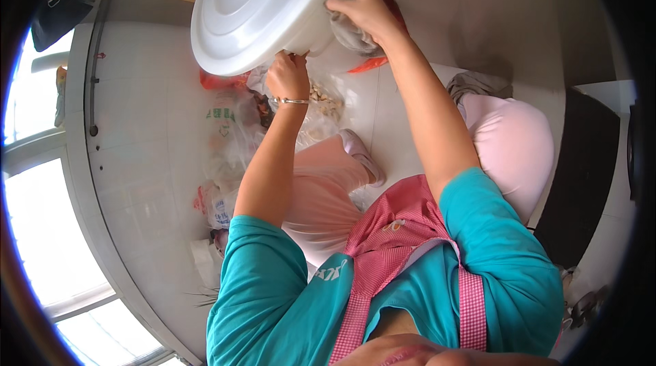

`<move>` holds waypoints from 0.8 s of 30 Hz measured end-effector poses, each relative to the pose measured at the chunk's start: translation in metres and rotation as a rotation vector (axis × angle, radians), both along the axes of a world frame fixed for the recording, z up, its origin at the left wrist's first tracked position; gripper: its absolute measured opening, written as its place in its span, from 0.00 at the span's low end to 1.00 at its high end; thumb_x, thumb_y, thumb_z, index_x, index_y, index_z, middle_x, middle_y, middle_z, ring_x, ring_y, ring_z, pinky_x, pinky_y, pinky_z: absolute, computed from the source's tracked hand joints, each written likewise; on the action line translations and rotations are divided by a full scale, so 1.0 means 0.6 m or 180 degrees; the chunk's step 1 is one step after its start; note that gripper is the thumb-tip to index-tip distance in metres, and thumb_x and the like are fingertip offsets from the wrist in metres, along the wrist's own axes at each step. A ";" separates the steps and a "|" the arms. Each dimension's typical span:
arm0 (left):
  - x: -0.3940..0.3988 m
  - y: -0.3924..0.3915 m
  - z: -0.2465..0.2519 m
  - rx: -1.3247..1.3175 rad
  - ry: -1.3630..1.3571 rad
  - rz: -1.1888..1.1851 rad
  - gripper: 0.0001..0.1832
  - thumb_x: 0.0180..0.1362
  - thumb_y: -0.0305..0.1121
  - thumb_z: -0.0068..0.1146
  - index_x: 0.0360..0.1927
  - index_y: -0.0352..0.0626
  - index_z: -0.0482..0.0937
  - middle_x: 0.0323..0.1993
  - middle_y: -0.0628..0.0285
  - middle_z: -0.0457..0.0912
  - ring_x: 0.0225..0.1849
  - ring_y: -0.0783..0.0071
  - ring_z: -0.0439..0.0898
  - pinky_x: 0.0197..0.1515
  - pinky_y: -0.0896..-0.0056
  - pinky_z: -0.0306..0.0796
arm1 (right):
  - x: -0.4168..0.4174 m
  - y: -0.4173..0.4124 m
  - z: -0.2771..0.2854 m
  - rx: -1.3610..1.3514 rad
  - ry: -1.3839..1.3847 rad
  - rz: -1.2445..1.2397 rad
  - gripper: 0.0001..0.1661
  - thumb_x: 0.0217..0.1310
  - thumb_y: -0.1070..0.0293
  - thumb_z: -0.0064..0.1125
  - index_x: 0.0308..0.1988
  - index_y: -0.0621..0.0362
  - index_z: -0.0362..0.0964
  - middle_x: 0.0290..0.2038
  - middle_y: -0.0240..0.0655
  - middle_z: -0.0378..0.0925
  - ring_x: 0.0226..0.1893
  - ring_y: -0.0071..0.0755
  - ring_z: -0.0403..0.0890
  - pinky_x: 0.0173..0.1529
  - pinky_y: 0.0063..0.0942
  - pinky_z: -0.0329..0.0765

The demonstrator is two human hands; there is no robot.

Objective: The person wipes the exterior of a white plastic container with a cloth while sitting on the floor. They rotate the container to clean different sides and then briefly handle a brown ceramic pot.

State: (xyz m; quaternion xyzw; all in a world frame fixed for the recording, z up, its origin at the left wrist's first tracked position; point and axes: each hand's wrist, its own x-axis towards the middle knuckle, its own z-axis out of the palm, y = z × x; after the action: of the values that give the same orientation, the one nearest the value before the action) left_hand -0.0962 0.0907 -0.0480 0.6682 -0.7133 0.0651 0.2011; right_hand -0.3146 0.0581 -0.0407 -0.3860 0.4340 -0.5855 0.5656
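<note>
A large white plastic bucket (320,30) with a round lid (256,7) on it is tilted in front of me; a knob stands at the lid's middle. My left hand (289,76), with a bracelet at the wrist, has its fingers curled at the bucket's lower side, just under the lid's rim. My right hand (366,12) grips a grey cloth (351,30) and presses it against the bucket's side. The left fingertips are partly hidden, so their hold is unclear.
Clear plastic bags (230,135), one with small pale pieces (325,97), lie on the tiled floor by the left wall. A red bag (223,80) lies behind them. A grey-brown cloth (479,84) is beside my right knee. A dark panel (579,176) stands at the right.
</note>
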 end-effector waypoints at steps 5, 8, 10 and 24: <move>-0.009 -0.002 0.002 0.0036 0.0082 0.0034 0.18 0.59 0.46 0.63 0.29 0.39 0.77 0.23 0.61 0.86 0.25 0.62 0.86 0.33 0.63 0.77 | 0.003 -0.032 -0.060 0.0249 -0.0406 -0.0401 0.24 0.56 0.68 0.65 0.50 0.71 0.75 0.34 0.37 0.82 0.33 0.23 0.82 0.35 0.21 0.77; -0.006 -0.003 0.005 0.0146 0.0120 0.0064 0.19 0.60 0.45 0.63 0.29 0.37 0.77 0.23 0.61 0.86 0.26 0.64 0.86 0.33 0.63 0.77 | 0.005 -0.021 -0.095 0.0184 -0.1344 -0.0682 0.21 0.57 0.70 0.65 0.49 0.70 0.76 0.30 0.37 0.81 0.27 0.22 0.80 0.30 0.20 0.75; -0.006 0.001 0.007 0.0116 0.0084 0.0008 0.19 0.60 0.44 0.63 0.29 0.36 0.77 0.23 0.59 0.86 0.26 0.64 0.86 0.33 0.63 0.77 | 0.013 0.012 -0.079 -0.0083 -0.1493 -0.0780 0.22 0.55 0.73 0.68 0.49 0.69 0.76 0.35 0.42 0.82 0.34 0.25 0.82 0.39 0.22 0.77; -0.017 0.001 0.017 0.0361 0.0390 0.0036 0.17 0.61 0.39 0.62 0.30 0.32 0.77 0.25 0.56 0.87 0.24 0.67 0.86 0.31 0.67 0.78 | 0.040 0.023 -0.189 -0.0300 0.1415 -0.1487 0.23 0.55 0.62 0.70 0.48 0.63 0.78 0.44 0.47 0.83 0.42 0.47 0.84 0.46 0.35 0.78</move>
State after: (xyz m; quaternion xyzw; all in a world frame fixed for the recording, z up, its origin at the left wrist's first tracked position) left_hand -0.1066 0.0912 -0.0381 0.6853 -0.6984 -0.0153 0.2058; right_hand -0.2906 0.0716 -0.1541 -0.4201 0.5961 -0.6203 0.2889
